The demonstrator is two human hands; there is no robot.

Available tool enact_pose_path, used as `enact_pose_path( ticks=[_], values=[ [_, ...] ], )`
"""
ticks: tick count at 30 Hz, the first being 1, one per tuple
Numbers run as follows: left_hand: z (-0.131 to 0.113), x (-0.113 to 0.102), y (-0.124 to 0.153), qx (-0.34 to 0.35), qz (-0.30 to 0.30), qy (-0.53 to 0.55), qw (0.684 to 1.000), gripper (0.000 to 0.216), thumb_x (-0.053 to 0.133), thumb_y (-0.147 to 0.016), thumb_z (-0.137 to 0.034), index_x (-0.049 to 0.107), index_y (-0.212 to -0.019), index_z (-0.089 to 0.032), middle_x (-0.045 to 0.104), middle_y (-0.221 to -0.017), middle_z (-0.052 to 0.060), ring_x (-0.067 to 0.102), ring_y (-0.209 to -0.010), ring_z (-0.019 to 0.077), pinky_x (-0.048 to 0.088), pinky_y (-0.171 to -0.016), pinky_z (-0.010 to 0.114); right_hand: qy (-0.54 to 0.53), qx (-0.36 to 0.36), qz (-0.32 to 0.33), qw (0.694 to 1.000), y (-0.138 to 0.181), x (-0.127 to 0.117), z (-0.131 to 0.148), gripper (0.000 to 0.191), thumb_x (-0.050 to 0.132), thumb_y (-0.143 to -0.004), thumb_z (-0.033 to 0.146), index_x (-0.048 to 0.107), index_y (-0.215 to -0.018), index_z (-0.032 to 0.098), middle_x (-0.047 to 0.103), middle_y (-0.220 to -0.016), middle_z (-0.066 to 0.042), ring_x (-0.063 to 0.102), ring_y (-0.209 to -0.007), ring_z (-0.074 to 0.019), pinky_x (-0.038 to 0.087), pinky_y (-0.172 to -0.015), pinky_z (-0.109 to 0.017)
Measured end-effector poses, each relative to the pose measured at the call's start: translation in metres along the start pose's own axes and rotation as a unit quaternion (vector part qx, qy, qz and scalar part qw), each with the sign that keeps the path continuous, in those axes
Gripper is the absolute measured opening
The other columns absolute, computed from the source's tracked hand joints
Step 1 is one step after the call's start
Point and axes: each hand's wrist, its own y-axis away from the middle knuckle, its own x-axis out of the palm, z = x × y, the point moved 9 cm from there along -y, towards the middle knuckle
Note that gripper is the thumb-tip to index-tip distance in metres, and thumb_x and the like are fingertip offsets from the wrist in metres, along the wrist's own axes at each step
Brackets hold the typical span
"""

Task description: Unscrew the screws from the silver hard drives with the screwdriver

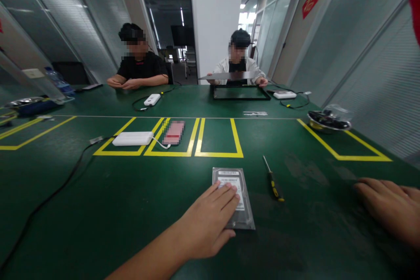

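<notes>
Well ahead and to the left of the left hand (206, 223), a white power bank (132, 138) lies inside a yellow-taped box, its short cable running to a phone (173, 133). The left hand rests flat, fingers spread and gripping nothing, on a hard drive (243, 210) lying flat on the green table (98, 210). Between the hands, just right of the drive, lies a yellow-and-black screwdriver (273, 180). The right hand (390, 210) lies loose, palm down on the table, holding nothing, well apart from the screwdriver.
</notes>
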Motion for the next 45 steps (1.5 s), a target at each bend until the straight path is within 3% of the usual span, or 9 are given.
enact_pose_path(
  ticks=[2, 5, 12, 17, 21, 27, 31, 35, 45],
  values=[
    [0.000, 0.000, 0.000, 0.001, -0.003, 0.001, 1.000, 0.070, 0.061, -0.092, -0.042, 0.034, -0.151, -0.014, 0.033, -0.158, 0.013, 0.028, -0.148, 0.0275, 0.015, -0.124, 0.046, 0.044, -0.073, 0.040, 0.996, -0.003, 0.009, 0.019, 0.050, 0.039, -0.097, 0.054, 0.072, -0.095, 0.017, 0.064, -0.111, -0.022, 0.062, -0.094, -0.0304, 0.037, -0.073, -0.046],
    [0.000, -0.001, 0.001, 0.001, -0.005, 0.004, 1.000, 0.071, 0.062, -0.092, -0.042, 0.035, -0.151, -0.014, 0.034, -0.158, 0.013, 0.028, -0.147, 0.0274, 0.015, -0.124, 0.046, 0.008, -0.070, 0.043, 0.997, -0.016, 0.003, 0.052, 0.043, 0.039, -0.097, 0.051, 0.065, -0.094, 0.017, 0.065, -0.102, -0.021, 0.061, -0.087, -0.0299, 0.040, -0.072, -0.045],
    [0.003, 0.001, 0.000, -0.004, 0.006, 0.016, 1.000, 0.073, 0.063, -0.091, -0.042, 0.033, -0.153, -0.017, 0.032, -0.159, 0.012, 0.027, -0.148, 0.0274, 0.014, -0.124, 0.047, -0.224, -0.115, 0.058, 0.966, -0.036, -0.038, 0.197, 0.029, 0.040, -0.098, 0.040, 0.058, -0.089, 0.020, 0.060, -0.083, -0.008, 0.057, -0.074, -0.0200, 0.044, -0.068, -0.034],
    [0.002, 0.000, 0.001, 0.001, 0.005, 0.019, 1.000, 0.074, 0.063, -0.091, -0.041, 0.032, -0.153, -0.016, 0.032, -0.159, 0.012, 0.027, -0.148, 0.0275, 0.014, -0.124, 0.047, -0.381, -0.073, 0.149, 0.910, -0.028, -0.043, 0.276, 0.027, 0.038, -0.103, 0.035, 0.054, -0.088, 0.019, 0.056, -0.078, -0.001, 0.053, -0.070, -0.0143, 0.041, -0.064, -0.026],
    [0.004, -0.001, -0.001, 0.002, 0.006, 0.018, 1.000, 0.074, 0.064, -0.090, -0.043, 0.034, -0.152, -0.015, 0.034, -0.158, 0.014, 0.030, -0.147, 0.0286, 0.015, -0.124, 0.047, -0.483, -0.057, 0.163, 0.858, -0.024, -0.038, 0.316, 0.023, 0.040, -0.102, 0.031, 0.054, -0.089, 0.019, 0.057, -0.081, 0.000, 0.052, -0.071, -0.0128, 0.039, -0.063, -0.023],
    [0.005, -0.010, -0.002, 0.031, -0.036, 0.038, 0.998, 0.075, 0.064, -0.087, -0.054, 0.043, -0.146, -0.014, 0.050, -0.147, 0.016, 0.042, -0.139, 0.0304, 0.020, -0.122, 0.052, -0.504, -0.098, 0.108, 0.851, -0.019, -0.017, 0.325, 0.019, 0.044, -0.101, 0.027, 0.057, -0.090, 0.018, 0.058, -0.085, -0.003, 0.052, -0.075, -0.0141, 0.039, -0.068, -0.025],
    [0.010, -0.029, 0.000, 0.015, -0.182, 0.064, 0.981, 0.040, 0.062, -0.092, -0.044, 0.061, -0.120, -0.016, 0.071, -0.113, 0.011, 0.063, -0.112, 0.0276, 0.014, -0.120, 0.059, -0.534, -0.100, 0.121, 0.831, -0.012, -0.005, 0.319, 0.020, 0.048, -0.101, 0.029, 0.058, -0.089, 0.018, 0.056, -0.086, -0.004, 0.052, -0.079, -0.0147, 0.039, -0.070, -0.026],
    [0.009, -0.049, 0.009, 0.019, -0.324, 0.064, 0.944, 0.014, 0.062, -0.093, -0.024, 0.066, -0.105, -0.018, 0.072, -0.093, 0.005, 0.065, -0.091, 0.0207, 0.030, -0.113, 0.052, -0.569, -0.096, 0.151, 0.803, -0.008, -0.005, 0.323, 0.022, 0.051, -0.100, 0.032, 0.059, -0.085, 0.018, 0.056, -0.084, -0.003, 0.052, -0.077, -0.0141, 0.039, -0.069, -0.026],
    [-0.007, -0.056, 0.013, 0.073, -0.370, 0.102, 0.921, 0.014, 0.060, -0.095, -0.015, 0.071, -0.100, -0.023, 0.076, -0.091, -0.001, 0.061, -0.093, 0.0197, 0.039, -0.094, 0.041, -0.635, -0.101, 0.188, 0.742, -0.006, -0.016, 0.334, 0.026, 0.060, -0.096, 0.036, 0.063, -0.080, 0.016, 0.059, -0.083, -0.003, 0.056, -0.079, -0.0141, 0.041, -0.073, -0.025]
  ],
)
